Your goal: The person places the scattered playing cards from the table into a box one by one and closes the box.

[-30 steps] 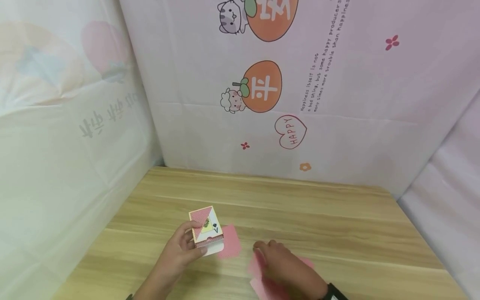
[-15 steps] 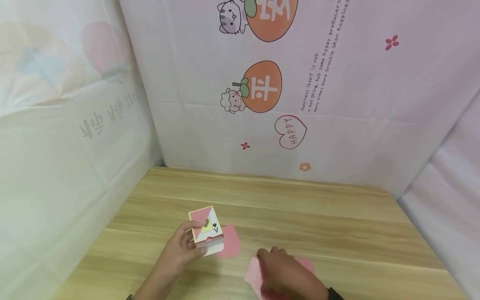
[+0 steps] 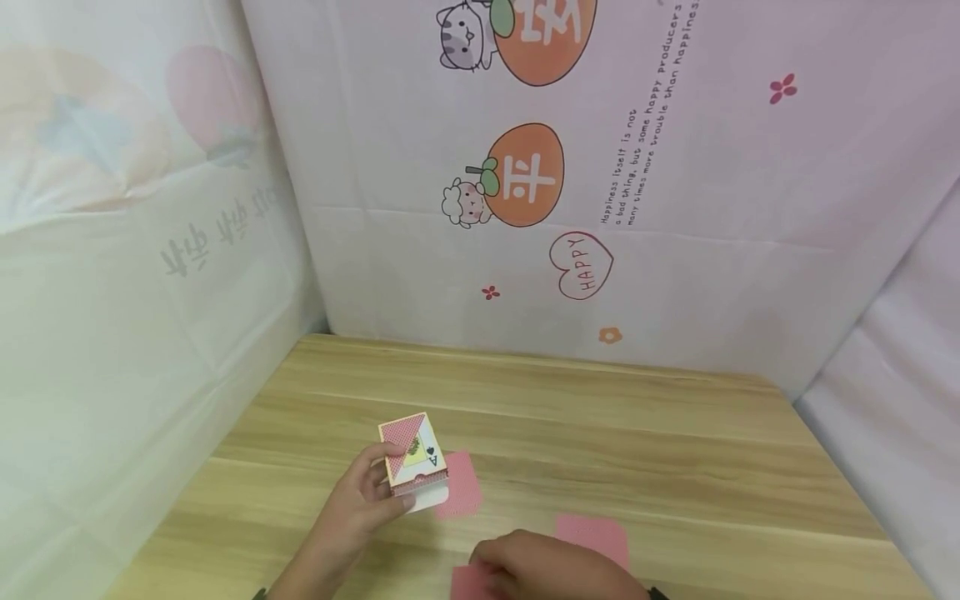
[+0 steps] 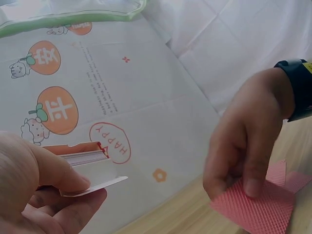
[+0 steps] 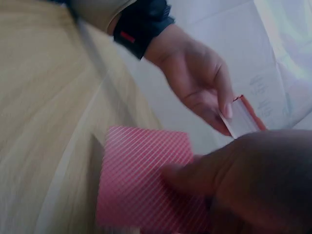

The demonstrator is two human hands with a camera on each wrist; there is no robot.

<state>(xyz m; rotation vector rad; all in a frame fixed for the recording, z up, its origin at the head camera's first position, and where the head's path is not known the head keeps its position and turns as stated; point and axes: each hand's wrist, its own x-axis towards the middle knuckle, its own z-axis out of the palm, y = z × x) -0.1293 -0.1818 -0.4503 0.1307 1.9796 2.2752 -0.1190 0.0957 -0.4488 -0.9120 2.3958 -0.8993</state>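
My left hand (image 3: 360, 504) holds a playing card box (image 3: 412, 446) above the table, thumb near its open flap. An ace of spades is printed on the box's upper face. Through the open end, in the left wrist view, the edges of a stack of cards (image 4: 85, 158) show inside. My right hand (image 3: 558, 567) pinches red-patterned playing cards (image 5: 139, 170) between thumb and fingers, low at the front of the table. How many cards it pinches is hidden. In the head view the bottom edge cuts these cards off.
One pink-backed card (image 3: 462, 487) lies on the wooden table (image 3: 525, 400), partly behind the box. More pink-backed cards (image 3: 600, 537) lie beyond my right hand. White printed cloth (image 3: 420, 275) hangs at the back and both sides.
My right hand has moved left and nearer to me with the cards it pinches, uncovering more of the cards at the right. My left hand and the box have stayed put.
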